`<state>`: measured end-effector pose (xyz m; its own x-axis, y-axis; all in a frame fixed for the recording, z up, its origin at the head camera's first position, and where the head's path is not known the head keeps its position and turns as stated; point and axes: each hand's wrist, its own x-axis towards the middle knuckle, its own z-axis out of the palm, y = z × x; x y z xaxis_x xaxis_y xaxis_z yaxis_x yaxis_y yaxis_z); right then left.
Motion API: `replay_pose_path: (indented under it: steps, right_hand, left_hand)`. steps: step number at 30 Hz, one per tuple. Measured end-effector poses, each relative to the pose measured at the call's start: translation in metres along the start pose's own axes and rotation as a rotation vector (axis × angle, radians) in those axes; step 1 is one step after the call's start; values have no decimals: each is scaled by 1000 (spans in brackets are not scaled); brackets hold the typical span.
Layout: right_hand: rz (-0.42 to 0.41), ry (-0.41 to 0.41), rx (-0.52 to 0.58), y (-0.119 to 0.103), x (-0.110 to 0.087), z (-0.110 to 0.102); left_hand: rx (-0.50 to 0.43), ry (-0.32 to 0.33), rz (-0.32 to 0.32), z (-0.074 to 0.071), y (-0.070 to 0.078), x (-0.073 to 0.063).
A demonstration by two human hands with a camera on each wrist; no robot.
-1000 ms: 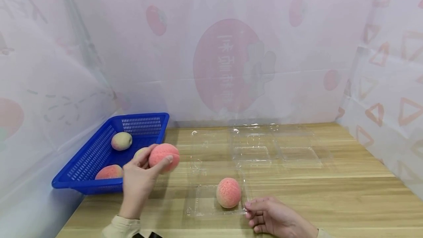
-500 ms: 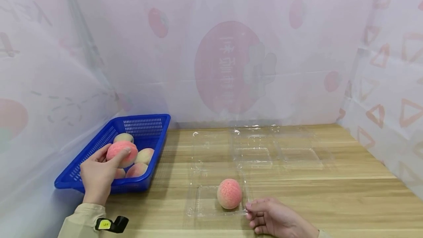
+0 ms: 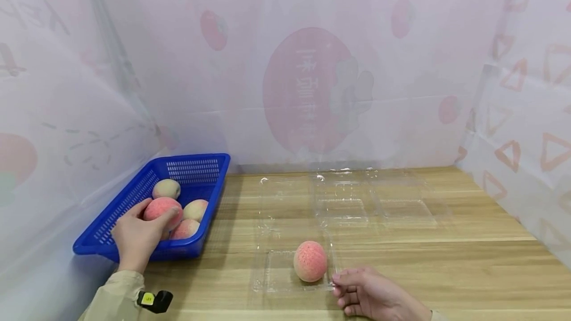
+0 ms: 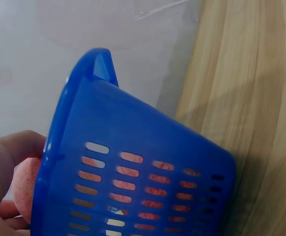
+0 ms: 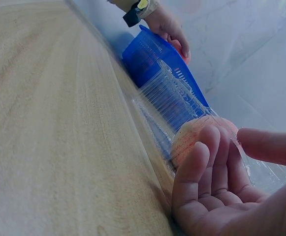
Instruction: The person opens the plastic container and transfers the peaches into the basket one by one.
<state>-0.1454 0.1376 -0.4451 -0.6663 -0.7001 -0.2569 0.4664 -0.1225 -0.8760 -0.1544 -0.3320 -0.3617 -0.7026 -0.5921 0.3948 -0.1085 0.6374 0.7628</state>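
My left hand (image 3: 136, 237) holds a pink peach (image 3: 164, 209) inside the blue plastic basket (image 3: 189, 250), among several other peaches. The basket's side covers most of that peach in the left wrist view, where my thumb and part of the peach (image 4: 24, 189) show at the rim. In front of me lies an opened clear plastic clamshell box (image 3: 277, 274), with one peach (image 3: 310, 261) in the right side of its base. The right hand (image 3: 372, 294) pinches the box's right rim between thumb and fingers, as the right wrist view also shows.
Further clear boxes (image 3: 343, 207) stand at the back of the wooden table (image 3: 424, 266), their outlines hard to make out. White printed sheets (image 3: 401, 88) wall in the back and both sides. The basket sits close to the left sheet.
From between basket and box, my left hand has carried its peach leftward and down into the basket. The right hand has stayed at the box's rim.
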Motion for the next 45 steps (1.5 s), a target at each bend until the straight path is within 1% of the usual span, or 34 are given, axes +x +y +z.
replay_pose_path:
  steps: [4,7,10,14,17,19,25,30,34,37,40,43,45]
  right_hand:
    - [-2,0,-3,0,0,0]
    - [-3,2,-4,-1,0,0]
    - [-6,4,-5,-1,0,1]
    - [-5,-1,-1,-1,0,1]
    - [8,-4,11,-1,-1,1]
    - [16,-5,15,-2,-1,1]
    - [2,-8,2,-1,0,0]
    - [13,-15,9,-2,-1,0]
    - [21,-3,22,-3,-1,1]
    - [19,-1,26,-4,-2,2]
    - [25,-10,33,-4,-2,2]
    - [33,-19,37,-5,-2,1]
    - [34,-21,37,-5,-2,1]
  left_hand:
    - [30,-13,36,0,-1,3]
    - [46,-35,43,1,-1,6]
    - [54,-67,15,1,-1,7]
    - [51,-136,-36,0,-1,9]
    - [58,-172,-42,0,-1,9]
    - [68,-179,-37,1,-1,9]
    - [65,-188,-36,2,1,11]
    - [60,-203,-50,2,1,14]
    - [52,-218,-56,2,1,15]
    - [54,-222,-37,2,0,16]
    - [76,-224,10,1,-1,15]
    - [105,-201,57,1,-1,13]
    - [109,-178,72,0,-2,13]
